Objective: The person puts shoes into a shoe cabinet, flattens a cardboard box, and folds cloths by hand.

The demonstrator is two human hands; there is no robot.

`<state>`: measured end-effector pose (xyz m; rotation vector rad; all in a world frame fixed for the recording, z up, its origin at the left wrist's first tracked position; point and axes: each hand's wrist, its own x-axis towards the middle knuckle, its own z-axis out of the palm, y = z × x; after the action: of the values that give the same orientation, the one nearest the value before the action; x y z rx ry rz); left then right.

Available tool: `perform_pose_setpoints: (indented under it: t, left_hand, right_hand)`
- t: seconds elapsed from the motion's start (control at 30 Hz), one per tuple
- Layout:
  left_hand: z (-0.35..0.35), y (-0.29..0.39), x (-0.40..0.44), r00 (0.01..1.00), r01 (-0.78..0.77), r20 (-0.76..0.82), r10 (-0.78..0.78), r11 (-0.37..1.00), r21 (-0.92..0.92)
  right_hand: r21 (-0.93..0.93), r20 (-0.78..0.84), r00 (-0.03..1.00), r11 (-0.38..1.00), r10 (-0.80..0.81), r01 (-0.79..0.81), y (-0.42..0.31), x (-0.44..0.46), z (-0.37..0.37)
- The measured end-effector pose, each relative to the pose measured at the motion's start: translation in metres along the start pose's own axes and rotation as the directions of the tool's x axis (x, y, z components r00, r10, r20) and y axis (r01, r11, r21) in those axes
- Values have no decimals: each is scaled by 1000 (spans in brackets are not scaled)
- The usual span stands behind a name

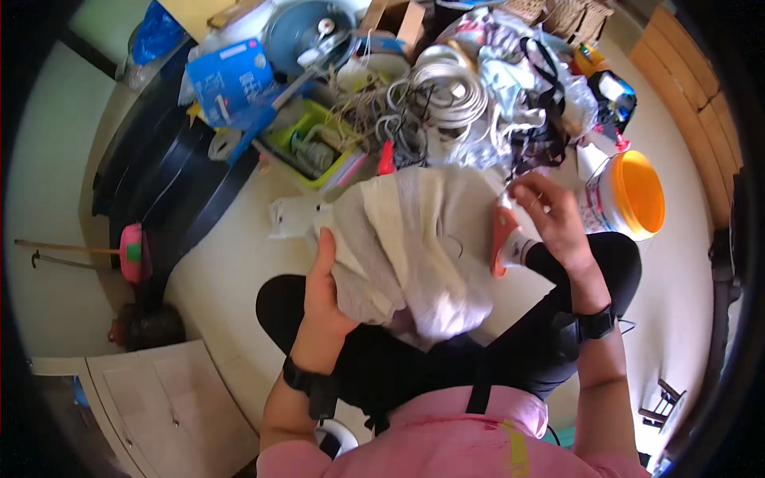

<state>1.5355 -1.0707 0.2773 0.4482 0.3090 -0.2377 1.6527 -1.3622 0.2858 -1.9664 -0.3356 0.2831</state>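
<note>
A large piece of beige and grey striped fabric [406, 247] lies bunched over my lap, its folds running lengthwise. My left hand [327, 295] grips the fabric's left side, thumb on top and fingers hidden underneath. To the right of the fabric, my right hand [550, 215] is raised with its fingers curled in a pinch. Whatever is between those fingertips is too small to make out. A thin dark curved strand shows on the fabric's right part. Below my right hand is my foot in an orange slipper [502, 239].
A heap of coiled white cable [450, 88], cords and plastic bags lies ahead. Around it are a green bin [295, 151], a blue box [231, 84] and a grey-blue basin [291, 36]. A yellow-rimmed bucket [617, 199] lies tipped at right. A cabinet [171, 406] stands at lower left.
</note>
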Motion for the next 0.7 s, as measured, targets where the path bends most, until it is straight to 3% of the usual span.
perform_pose_setpoints:
  t: [0.07,0.13,0.17,0.2,0.23,0.27,0.33,0.37,0.4,0.43,0.47,0.5,0.53,0.57,0.6,0.63,0.67,0.7]
  left_hand:
    - [-12,-8,2,1000,-30,2,30,999,-32]
    - [-16,-15,10,1000,-18,9,19,995,-98]
    - [-11,-16,11,996,-17,89,22,999,-49]
    - [-8,-15,13,996,-18,85,23,998,-54]
    - [-7,-14,14,995,6,96,7,992,-129]
    - [-10,-13,16,994,27,108,-5,979,-202]
    - [-21,-6,17,999,14,45,-7,990,-140]
    - [-27,-2,17,1000,10,1,-10,998,-65]
    - [-30,3,16,1000,4,-2,-4,998,-68]
    - [-34,7,15,999,30,-44,-28,999,28]
    - [-37,12,13,995,63,-90,-52,990,123]
    - [-40,18,11,994,68,-96,-56,990,120]
    - [-42,27,10,979,176,-174,-110,887,428]
    - [-42,34,12,957,278,-258,-134,677,681]
    - [-40,38,14,957,278,-255,-136,675,684]
    - [-38,43,18,979,205,-176,-105,532,821]
    - [-36,49,23,992,116,-90,-87,368,922]
    - [-32,55,28,993,111,-85,-88,365,924]
  right_hand:
    - [176,272,959,975,83,-134,68,-4,31]
    - [100,471,873,975,131,-200,112,-20,72]
    - [98,471,872,975,133,-202,111,-27,86]
    - [274,478,852,886,211,-373,106,-34,106]
    - [432,503,815,734,286,-524,104,-37,118]
    - [428,513,808,730,290,-533,104,-31,119]
    - [555,774,583,180,246,-812,94,-13,109]
    - [667,725,671,87,156,-740,69,-7,99]
    - [661,729,666,89,155,-745,53,-5,87]
    - [674,588,793,446,159,-589,42,-4,76]
    - [570,440,893,739,94,-359,33,-3,66]
    - [469,415,897,808,154,-356,27,5,53]
    - [360,381,901,863,210,-353,25,17,39]
    - [281,233,964,941,124,-189,26,26,27]
    - [170,89,996,985,10,-25,26,35,15]
    - [170,81,997,985,7,-21,24,43,5]
    - [-66,24,999,997,-42,44,20,50,-6]
    - [-301,-19,995,949,-100,90,15,56,-15]
